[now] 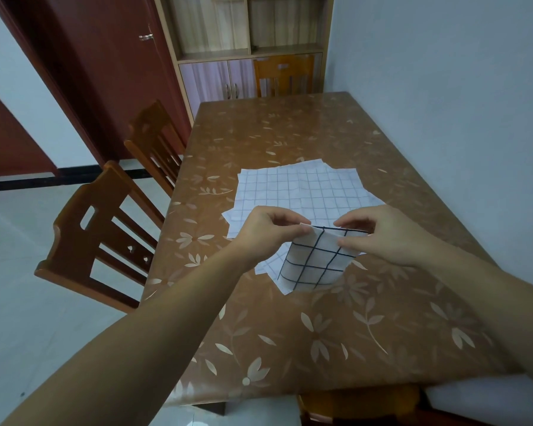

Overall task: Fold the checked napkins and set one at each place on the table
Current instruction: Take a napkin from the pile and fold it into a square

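The person's body shows as two bare forearms and two bare hands. The left forearm (pixel 154 327) fills the lower left corner, broad at the frame edge and tapering to a slim wrist. The right forearm (pixel 480 290) comes in from the right edge, and less of its length shows. Both are uncovered from the frame edge to the fingertips. The left hand (pixel 265 235) and right hand (pixel 382 238) have plain fingers. The nails seem short and unpainted, though the view is too soft to be sure.

You're in home dining room: table (pixel 336 327), wooden chairs (pixel 105 238), shelf cabinet (pixel 243 50), red door (pixel 105 72).
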